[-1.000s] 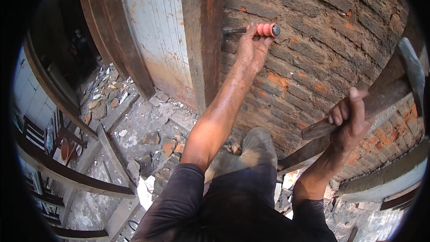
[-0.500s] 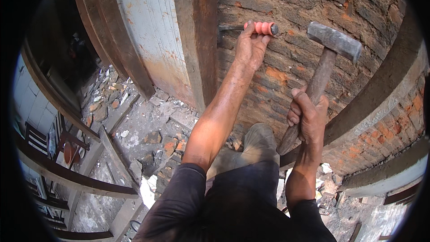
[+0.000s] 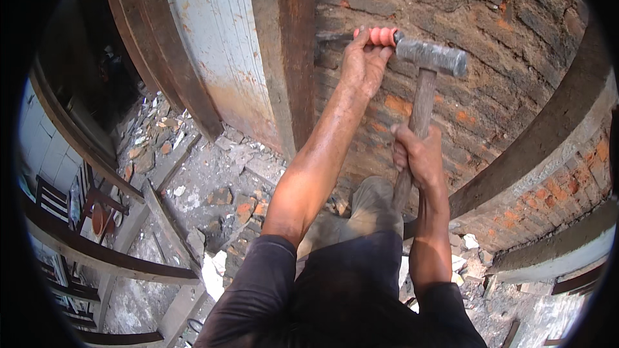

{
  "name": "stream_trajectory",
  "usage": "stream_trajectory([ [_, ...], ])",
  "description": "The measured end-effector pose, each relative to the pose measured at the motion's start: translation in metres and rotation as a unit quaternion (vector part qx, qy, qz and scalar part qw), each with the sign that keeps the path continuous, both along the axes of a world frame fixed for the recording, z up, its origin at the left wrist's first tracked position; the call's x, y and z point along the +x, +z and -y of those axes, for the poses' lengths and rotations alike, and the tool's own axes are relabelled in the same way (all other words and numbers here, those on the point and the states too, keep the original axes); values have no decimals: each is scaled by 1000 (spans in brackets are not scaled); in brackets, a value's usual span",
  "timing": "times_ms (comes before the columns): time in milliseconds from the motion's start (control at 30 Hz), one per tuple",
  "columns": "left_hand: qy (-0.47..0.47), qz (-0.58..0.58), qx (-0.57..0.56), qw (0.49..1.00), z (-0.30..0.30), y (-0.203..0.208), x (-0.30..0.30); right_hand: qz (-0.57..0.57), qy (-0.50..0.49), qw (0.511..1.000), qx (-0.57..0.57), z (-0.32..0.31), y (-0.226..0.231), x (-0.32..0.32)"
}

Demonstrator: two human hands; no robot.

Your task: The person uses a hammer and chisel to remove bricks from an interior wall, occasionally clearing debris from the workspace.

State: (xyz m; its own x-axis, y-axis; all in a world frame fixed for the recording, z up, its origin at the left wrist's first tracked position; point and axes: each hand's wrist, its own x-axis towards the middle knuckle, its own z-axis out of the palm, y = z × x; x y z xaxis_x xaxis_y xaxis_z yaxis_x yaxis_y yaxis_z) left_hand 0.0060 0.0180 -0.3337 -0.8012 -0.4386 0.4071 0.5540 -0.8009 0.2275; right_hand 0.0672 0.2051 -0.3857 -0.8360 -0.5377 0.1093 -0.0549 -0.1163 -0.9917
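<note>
My left hand (image 3: 365,64) is closed round the ribbed pink-red grip of a chisel (image 3: 382,37). Its dark metal shaft runs left to where the wooden post (image 3: 284,45) meets the brick wall (image 3: 438,9); the tip is too hard to make out there. My right hand (image 3: 419,154) grips the wooden handle of a sledgehammer (image 3: 422,100) around its lower half. The grey steel head is up against the chisel's butt end, slightly blurred, with the handle hanging nearly upright below it.
Left of the post stands a worn white panel (image 3: 216,45). A thick beam (image 3: 535,135) curves along the right side. Broken bricks and rubble (image 3: 245,209) cover the floor, with loose timber (image 3: 171,225) lying across it. A wooden rail (image 3: 116,258) crosses the lower left.
My right hand has swung the sledgehammer left, bringing its head from apart to the chisel's end. My left hand and the chisel have barely moved.
</note>
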Motion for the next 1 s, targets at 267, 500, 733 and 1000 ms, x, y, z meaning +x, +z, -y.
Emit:
stream_trajectory([
  [267,27,27,10,999,6,-1,15,-256,-147,927,-232,-78,95,38],
  [500,10,29,22,999,-8,3,13,-286,-197,847,-402,-29,86,10],
  [733,5,29,25,999,-2,-13,7,-58,-5,996,-64,-22,32,28],
  [1000,22,30,32,999,5,2,20,-362,-91,821,-431,-126,150,18],
])
